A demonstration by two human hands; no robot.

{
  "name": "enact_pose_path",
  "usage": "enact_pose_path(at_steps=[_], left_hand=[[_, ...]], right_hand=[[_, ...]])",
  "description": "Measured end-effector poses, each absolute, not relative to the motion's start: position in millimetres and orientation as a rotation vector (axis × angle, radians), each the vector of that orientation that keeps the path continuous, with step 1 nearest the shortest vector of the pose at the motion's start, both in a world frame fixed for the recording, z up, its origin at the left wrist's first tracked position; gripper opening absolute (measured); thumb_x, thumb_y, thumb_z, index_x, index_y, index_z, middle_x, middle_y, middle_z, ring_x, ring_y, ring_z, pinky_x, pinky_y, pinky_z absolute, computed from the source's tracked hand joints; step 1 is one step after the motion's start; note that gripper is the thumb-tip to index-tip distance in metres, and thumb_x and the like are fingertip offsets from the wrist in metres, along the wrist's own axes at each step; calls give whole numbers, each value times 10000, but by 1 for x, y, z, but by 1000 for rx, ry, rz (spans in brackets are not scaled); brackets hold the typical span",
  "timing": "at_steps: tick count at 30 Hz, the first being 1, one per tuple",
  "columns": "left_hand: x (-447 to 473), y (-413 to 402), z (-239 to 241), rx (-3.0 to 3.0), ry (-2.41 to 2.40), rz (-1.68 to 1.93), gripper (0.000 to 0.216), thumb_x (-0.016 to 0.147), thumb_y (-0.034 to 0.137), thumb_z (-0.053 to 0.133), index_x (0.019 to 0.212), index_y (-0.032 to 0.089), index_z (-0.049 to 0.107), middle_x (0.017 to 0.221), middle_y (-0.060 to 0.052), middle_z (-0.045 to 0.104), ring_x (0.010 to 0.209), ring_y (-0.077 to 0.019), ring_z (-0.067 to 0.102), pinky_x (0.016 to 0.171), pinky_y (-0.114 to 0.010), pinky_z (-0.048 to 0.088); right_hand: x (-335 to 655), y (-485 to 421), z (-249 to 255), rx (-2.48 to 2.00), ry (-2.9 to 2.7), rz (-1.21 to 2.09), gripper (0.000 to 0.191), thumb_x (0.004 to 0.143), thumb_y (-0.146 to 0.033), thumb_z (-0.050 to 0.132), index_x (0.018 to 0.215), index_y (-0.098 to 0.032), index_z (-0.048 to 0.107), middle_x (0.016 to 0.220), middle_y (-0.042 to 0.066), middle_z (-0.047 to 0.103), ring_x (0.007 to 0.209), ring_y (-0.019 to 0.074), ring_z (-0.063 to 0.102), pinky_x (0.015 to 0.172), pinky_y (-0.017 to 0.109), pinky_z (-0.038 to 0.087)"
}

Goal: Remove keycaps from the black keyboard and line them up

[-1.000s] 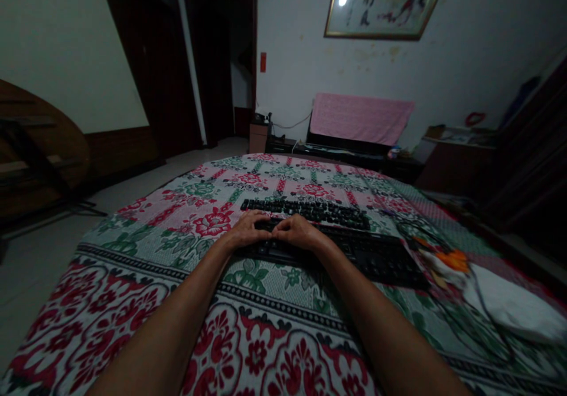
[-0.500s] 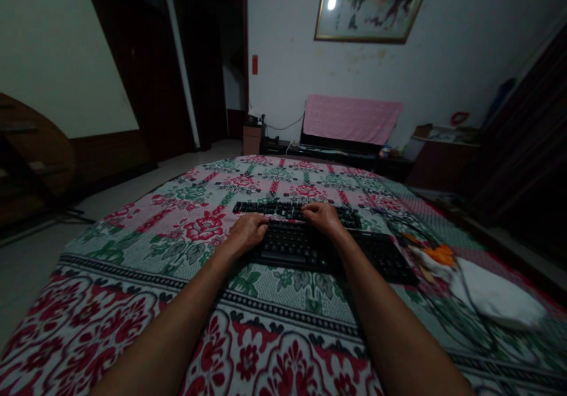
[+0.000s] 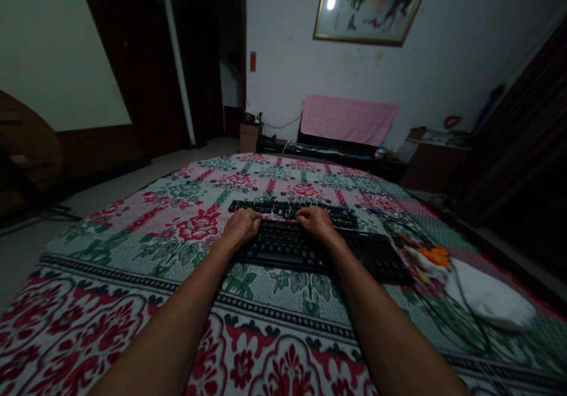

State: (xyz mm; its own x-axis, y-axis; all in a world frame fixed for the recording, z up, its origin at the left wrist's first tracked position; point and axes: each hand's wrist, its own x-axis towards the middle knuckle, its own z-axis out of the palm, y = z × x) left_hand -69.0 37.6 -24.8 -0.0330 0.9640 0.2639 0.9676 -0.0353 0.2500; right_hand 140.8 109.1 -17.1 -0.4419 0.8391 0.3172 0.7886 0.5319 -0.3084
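A black keyboard [image 3: 283,245] lies on the patterned cloth. Along its far side runs a band of small black pieces [image 3: 341,214] that look like keycaps. My left hand [image 3: 243,226] is closed at the keyboard's far left corner, its thumb and fingertips pointing right. Over the keyboard's far edge, near the band of keycaps, my right hand [image 3: 315,222] is closed in a pinch. Whatever either hand has between its fingers is too small or too dark to make out. My right wrist and forearm hide part of the keyboard.
To the right lie an orange item [image 3: 438,255], a white cloth-like bundle [image 3: 489,294] and a dark cable [image 3: 478,325]. The flowered cloth [image 3: 195,228] covers the table. A low cabinet with a pink towel [image 3: 348,118] over a dark panel stands beyond it.
My right hand has shifted slightly left and down in view, and my left hand slightly left. The whole view has moved a little; the keyboard stays in place on the cloth.
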Motion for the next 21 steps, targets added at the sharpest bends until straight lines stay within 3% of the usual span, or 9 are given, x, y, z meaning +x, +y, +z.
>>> enact_pose_path(at_steps=[12, 21], left_hand=[[-74, 38, -20, -2285, -2157, -597, 373, 755, 272, 359, 1022, 245, 617, 1015, -30, 635, 951, -178, 556, 832, -258, 400], [-75, 41, -24, -2258, -2204, -641, 353, 739, 271, 389, 996, 255, 630, 1010, -15, 637, 969, -177, 547, 856, -257, 391]], right_hand=[[116, 134, -13, -1361, -2526, 188, 310, 667, -272, 578, 969, -239, 640, 912, 11, 658, 849, 161, 581, 736, 217, 407], [107, 140, -8, -1419, -2631, 94, 313, 616, -324, 628, 918, -247, 657, 856, 28, 657, 807, 179, 582, 672, 226, 410]])
